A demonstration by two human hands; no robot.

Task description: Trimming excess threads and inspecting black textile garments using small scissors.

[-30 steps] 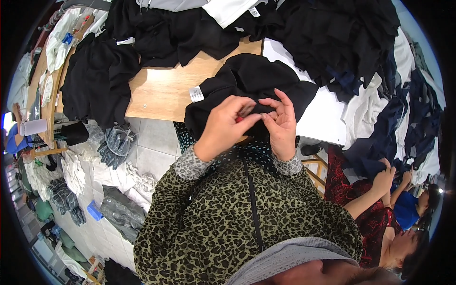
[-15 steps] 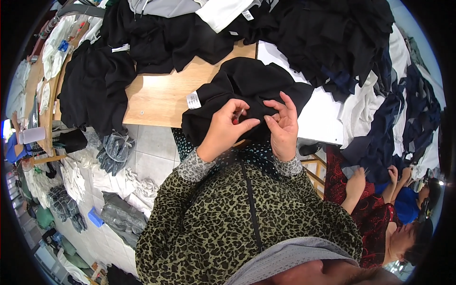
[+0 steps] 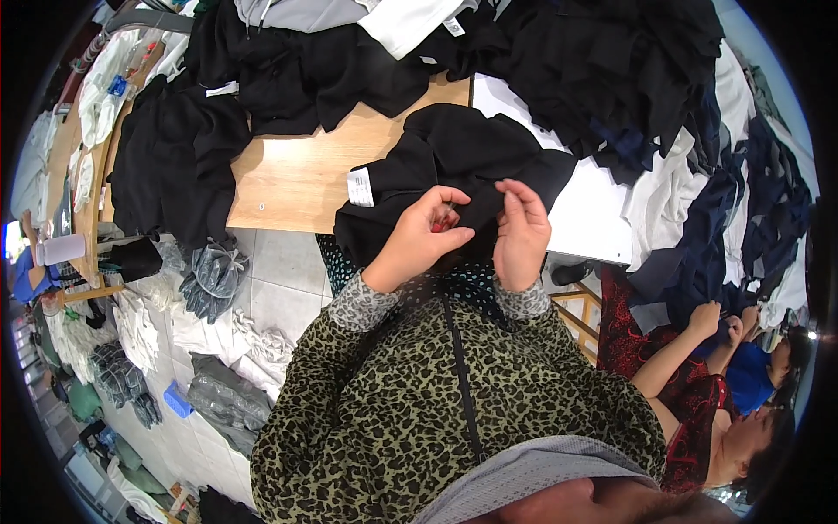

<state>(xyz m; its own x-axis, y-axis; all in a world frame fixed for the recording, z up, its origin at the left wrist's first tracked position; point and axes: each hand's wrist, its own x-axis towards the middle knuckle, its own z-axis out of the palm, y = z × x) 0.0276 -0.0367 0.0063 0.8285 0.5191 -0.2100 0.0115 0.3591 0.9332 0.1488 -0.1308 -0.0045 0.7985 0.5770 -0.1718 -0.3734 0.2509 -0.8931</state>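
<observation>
A black garment point(image 3: 471, 144) lies bunched at the near edge of the table, with a white label point(image 3: 360, 187) sticking out on its left. Over its near part is my left hand point(image 3: 417, 234), its fingers curled around a small red object point(image 3: 443, 218) that mostly hides in the palm. Thumb and forefinger of that hand stand apart at their tips. To its right, my right hand point(image 3: 522, 240) is raised just above the cloth, thumb and fingers drawn together in a pinch. Whatever is in that pinch is too small to make out.
Black garments point(image 3: 323, 79) heap along the far side of the wooden table point(image 3: 288, 179), with another black pile point(image 3: 175, 157) at its left. A white board point(image 3: 594, 218) lies right. Beyond it, a co-worker's hands point(image 3: 705, 321) handle navy cloth. Plastic-wrapped bundles point(image 3: 214, 279) lie left.
My right hand's fingers have closed from spread to pinched. My left hand has turned slightly, showing more of the red object. The label has shifted a little; the co-worker's hand has moved right.
</observation>
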